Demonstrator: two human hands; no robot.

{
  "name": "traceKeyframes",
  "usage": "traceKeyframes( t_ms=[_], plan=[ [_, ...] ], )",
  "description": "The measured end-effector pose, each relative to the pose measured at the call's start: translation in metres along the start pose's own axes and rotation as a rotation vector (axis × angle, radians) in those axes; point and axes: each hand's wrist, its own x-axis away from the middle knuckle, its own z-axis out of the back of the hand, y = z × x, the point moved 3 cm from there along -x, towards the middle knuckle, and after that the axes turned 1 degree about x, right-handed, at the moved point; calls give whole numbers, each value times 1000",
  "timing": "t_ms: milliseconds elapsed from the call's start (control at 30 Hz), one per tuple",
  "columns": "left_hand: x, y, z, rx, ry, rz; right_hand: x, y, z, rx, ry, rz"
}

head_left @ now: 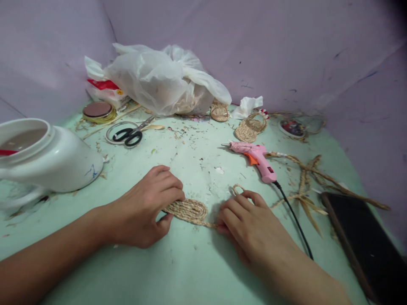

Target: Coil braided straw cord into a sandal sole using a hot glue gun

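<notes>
A small oval coil of braided straw cord [188,210] lies flat on the pale green table [190,271]. My left hand [146,207] rests on the coil's left end, fingers curled over it and thumb tucked under its edge. My right hand [246,222] pinches the loose cord where it leaves the coil's right side, fingers pressed together. A short loop of the cord [237,188] curls just beyond my right fingertips.
A pink glue gun [256,157] with a black cable lies right of centre. Black scissors [129,135], a tape roll, a white plastic bag [162,78], small woven straw pieces [248,129], loose straw strands [305,182], a white jar [44,156] and a dark phone [365,241] surround the work.
</notes>
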Motion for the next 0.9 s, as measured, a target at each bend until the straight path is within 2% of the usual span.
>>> traceKeyframes(
  t_ms=[133,267,367,500,667,767,900],
  plan=[
    [-1,0,1,17,-12,28,2,-1,1,-65,15,-21],
    [-2,1,1,28,-16,43,4,0,5,-283,43,-135],
    [-3,0,0,38,-24,52,4,1,5,-366,70,-218],
    [-3,-1,2,58,-48,84,3,0,1,-352,103,-252],
    [-4,1,6,31,-152,108,2,-1,-2,-284,153,-206],
    [-7,9,3,-44,-72,99,2,-1,-4,-278,159,-200],
    [-11,23,-12,-108,49,102,4,-1,-4,-277,153,-198]
  ],
)
